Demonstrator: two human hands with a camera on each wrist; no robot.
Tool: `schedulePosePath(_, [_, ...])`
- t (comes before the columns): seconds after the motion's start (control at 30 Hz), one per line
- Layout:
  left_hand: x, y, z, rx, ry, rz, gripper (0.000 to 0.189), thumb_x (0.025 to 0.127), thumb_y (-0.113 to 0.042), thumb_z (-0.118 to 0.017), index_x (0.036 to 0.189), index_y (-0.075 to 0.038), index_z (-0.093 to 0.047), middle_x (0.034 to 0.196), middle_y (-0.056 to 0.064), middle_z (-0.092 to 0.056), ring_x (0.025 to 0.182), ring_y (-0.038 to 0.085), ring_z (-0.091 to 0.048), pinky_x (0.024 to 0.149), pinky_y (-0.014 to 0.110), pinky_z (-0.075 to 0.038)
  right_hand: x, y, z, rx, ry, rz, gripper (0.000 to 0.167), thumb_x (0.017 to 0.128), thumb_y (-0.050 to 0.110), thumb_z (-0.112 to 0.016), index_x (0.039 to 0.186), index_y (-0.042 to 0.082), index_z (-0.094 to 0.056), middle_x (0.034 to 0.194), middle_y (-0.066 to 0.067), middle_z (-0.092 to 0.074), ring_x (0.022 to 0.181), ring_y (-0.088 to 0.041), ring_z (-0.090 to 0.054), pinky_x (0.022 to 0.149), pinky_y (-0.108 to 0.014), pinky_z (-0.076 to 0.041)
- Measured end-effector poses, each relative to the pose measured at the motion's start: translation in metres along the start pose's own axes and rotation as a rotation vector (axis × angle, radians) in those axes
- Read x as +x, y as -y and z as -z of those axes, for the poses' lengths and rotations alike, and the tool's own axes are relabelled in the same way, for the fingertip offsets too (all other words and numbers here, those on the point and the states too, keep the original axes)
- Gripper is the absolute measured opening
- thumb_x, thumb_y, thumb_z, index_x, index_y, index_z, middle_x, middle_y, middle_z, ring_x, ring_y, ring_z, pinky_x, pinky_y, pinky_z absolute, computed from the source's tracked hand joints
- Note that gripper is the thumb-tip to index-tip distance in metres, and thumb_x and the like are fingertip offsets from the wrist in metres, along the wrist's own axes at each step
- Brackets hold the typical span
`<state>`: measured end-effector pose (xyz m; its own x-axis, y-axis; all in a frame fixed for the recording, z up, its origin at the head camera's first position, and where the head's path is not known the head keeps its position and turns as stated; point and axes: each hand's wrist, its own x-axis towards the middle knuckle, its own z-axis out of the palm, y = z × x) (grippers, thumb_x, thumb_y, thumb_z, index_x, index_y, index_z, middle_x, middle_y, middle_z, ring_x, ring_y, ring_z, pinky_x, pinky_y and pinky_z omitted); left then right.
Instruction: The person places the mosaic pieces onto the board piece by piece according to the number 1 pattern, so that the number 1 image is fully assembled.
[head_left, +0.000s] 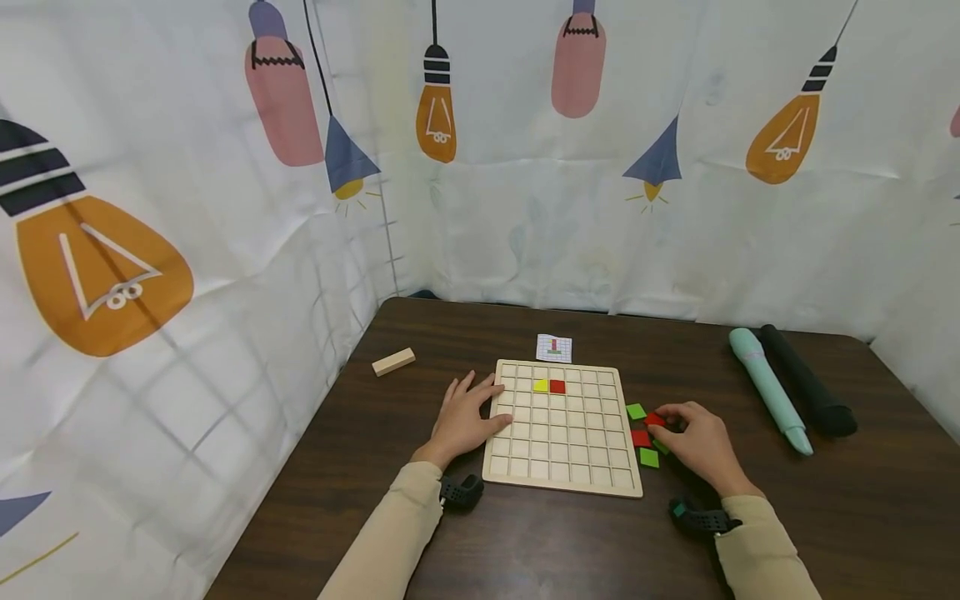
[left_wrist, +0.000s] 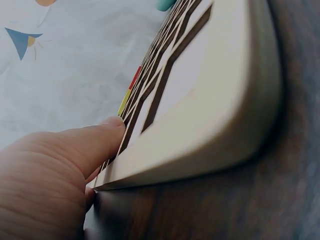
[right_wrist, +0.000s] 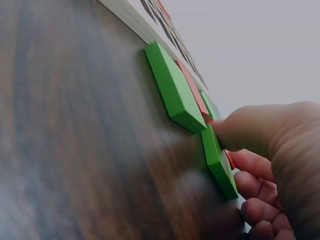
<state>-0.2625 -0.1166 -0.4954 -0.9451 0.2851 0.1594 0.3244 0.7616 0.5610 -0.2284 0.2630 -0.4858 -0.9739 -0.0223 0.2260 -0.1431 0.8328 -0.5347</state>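
A pale wooden grid board (head_left: 558, 450) lies on the table, with a yellow piece (head_left: 541, 386) and a red tile (head_left: 557, 387) side by side in an upper row. My left hand (head_left: 463, 417) rests on the board's left edge, fingers extended; its thumb (left_wrist: 107, 132) lies over the rim in the left wrist view. Beyond the right edge, my right hand (head_left: 697, 437) pinches a red tile (head_left: 655, 419) between thumb and fingers, low over the loose pieces. Around it lie another red tile (head_left: 641, 438) and green tiles (head_left: 636, 412), one partly covered by the hand.
A small card (head_left: 553, 348) with a printed grid pattern lies behind the board. On the left is a wooden block (head_left: 393, 362). A mint-green cylindrical object (head_left: 768, 387) and a black one (head_left: 806, 379) lie at the right. A patterned curtain (head_left: 517, 225) hangs behind the table.
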Motion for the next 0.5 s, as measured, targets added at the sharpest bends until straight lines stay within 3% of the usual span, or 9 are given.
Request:
schedulePosePath(0.17, [-0.0033,-0.0014,-0.0002,-0.026,-0.034,-0.013,0.051,0.089,-0.042,-0.069,0.133,-0.017,-0.062,0.151,0.002,-0.044,0.146,0.03,-0.024,0.121,0.053,-0.008,-0.0009,0.0021,-0.0005,0.005,-0.011,-0.029,0.026,0.085,0.021,-0.075,0.102,0.001,-0.071,0.097,-0.012,-0.062,0.079,-0.023,-0.052,0.063,-0.033,-0.045])
schedulePosePath(0.4, [-0.0076,-0.0054,0.0016,-0.025,-0.04,-0.01,0.043,0.09,-0.037,-0.07,0.127,-0.017,-0.065,0.15,0.002,-0.044,0.145,0.028,-0.027,0.121,0.051,-0.011,0.0019,0.004,-0.0007,-0.009,-0.05,-0.006,0.025,0.086,0.02,-0.073,0.103,0.002,-0.072,0.1,-0.014,-0.063,0.078,-0.023,-0.053,0.064,-0.034,-0.046])
schedulePosePath(0.5, [-0.0083,-0.0069,0.0016,-0.053,-0.053,0.003,0.033,0.089,-0.035,-0.071,0.117,-0.018,-0.068,0.15,0.003,-0.046,0.145,0.028,-0.028,0.12,0.052,-0.012,0.0025,0.0044,-0.0004,-0.001,-0.079,-0.016,0.026,0.087,0.02,-0.072,0.105,0.001,-0.07,0.103,-0.016,-0.063,0.077,-0.024,-0.051,0.062,-0.033,-0.044])
